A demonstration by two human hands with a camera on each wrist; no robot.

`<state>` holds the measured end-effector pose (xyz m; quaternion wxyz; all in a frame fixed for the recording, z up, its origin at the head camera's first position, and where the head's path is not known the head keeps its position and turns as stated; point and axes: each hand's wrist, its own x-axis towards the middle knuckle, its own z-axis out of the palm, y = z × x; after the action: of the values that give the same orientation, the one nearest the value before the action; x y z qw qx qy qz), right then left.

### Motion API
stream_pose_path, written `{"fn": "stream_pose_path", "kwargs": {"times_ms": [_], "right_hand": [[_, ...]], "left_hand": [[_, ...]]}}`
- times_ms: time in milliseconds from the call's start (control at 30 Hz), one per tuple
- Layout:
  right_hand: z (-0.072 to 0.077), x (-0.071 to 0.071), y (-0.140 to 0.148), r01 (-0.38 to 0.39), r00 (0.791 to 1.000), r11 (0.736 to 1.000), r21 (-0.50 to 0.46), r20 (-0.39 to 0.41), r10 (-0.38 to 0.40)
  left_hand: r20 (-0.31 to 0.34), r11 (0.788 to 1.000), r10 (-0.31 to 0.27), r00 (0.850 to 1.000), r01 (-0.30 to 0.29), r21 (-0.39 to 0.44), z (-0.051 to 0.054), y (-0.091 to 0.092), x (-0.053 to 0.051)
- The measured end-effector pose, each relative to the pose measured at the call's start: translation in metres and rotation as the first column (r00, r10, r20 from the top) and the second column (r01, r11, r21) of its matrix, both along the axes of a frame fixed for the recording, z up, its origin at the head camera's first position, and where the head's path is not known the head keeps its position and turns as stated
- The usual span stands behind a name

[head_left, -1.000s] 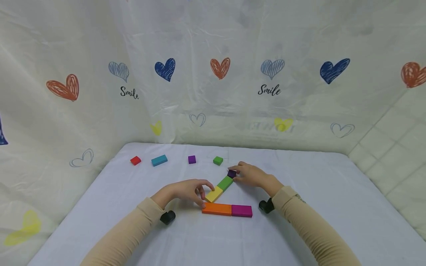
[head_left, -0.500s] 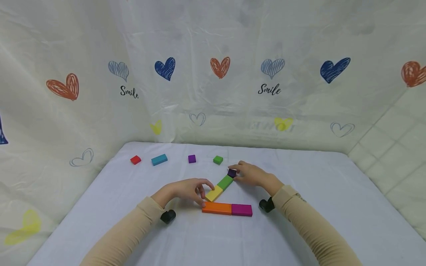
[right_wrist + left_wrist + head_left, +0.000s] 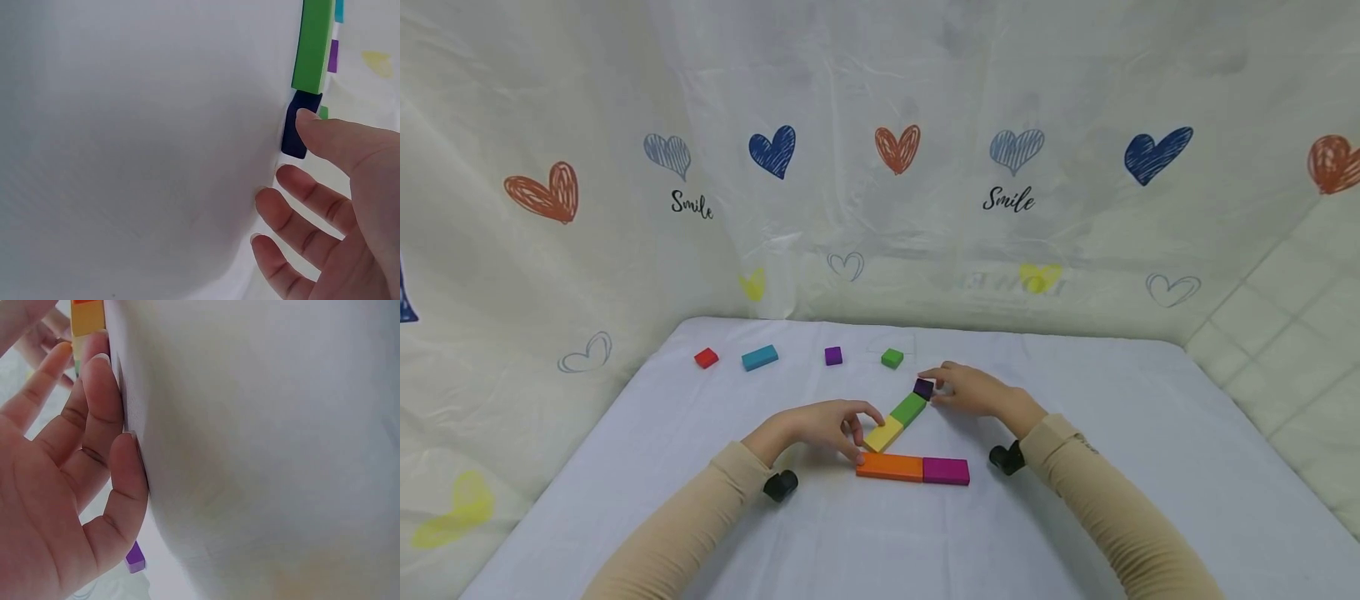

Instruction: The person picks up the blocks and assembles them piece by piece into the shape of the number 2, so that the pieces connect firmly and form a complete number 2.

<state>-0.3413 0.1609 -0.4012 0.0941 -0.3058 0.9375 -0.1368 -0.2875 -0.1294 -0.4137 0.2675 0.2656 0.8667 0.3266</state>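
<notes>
In the head view my left hand (image 3: 827,427) has its index fingertip on the yellow block (image 3: 883,435) and its thumb against the left end of the orange block (image 3: 889,467). A green block (image 3: 908,410) continues the slanted row from the yellow one, and a dark purple block (image 3: 923,388) stands at its far end. My right hand (image 3: 973,392) is beside that dark block, fingers loosely spread. In the right wrist view its thumb overlaps the dark block (image 3: 299,139), which adjoins the green block (image 3: 314,47). A magenta block (image 3: 946,471) adjoins the orange one.
Along the far part of the white-covered table (image 3: 1037,517) lie a red block (image 3: 706,358), a blue block (image 3: 760,357), a purple block (image 3: 833,356) and a small green block (image 3: 892,358). A curtain (image 3: 940,250) with printed hearts hangs behind.
My right hand has shifted slightly to the right, its thumb and index finger loosened from the dark block. My left hand and the blocks look unmoved.
</notes>
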Motion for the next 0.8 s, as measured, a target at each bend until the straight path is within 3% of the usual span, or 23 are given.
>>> {"fn": "stream_pose_path", "kwargs": {"times_ms": [300,533,800], "right_hand": [[0.008,-0.007,0.005,-0.004,1.0,1.0,-0.006,-0.013,0.004],[0.015,-0.015,-0.002,-0.032,0.996,0.999,-0.041,-0.088,0.028],[0.015,-0.033,-0.017,-0.011,0.981,0.998,-0.064,-0.192,-0.002]], "left_hand": [[0.008,1.0,0.001,1.0,-0.001,-0.005,-0.001,0.001,-0.003],[0.021,1.0,0.002,1.0,-0.002,-0.01,0.0,0.001,-0.003],[0.046,1.0,0.013,0.999,-0.013,0.002,0.002,0.0,-0.002]]}}
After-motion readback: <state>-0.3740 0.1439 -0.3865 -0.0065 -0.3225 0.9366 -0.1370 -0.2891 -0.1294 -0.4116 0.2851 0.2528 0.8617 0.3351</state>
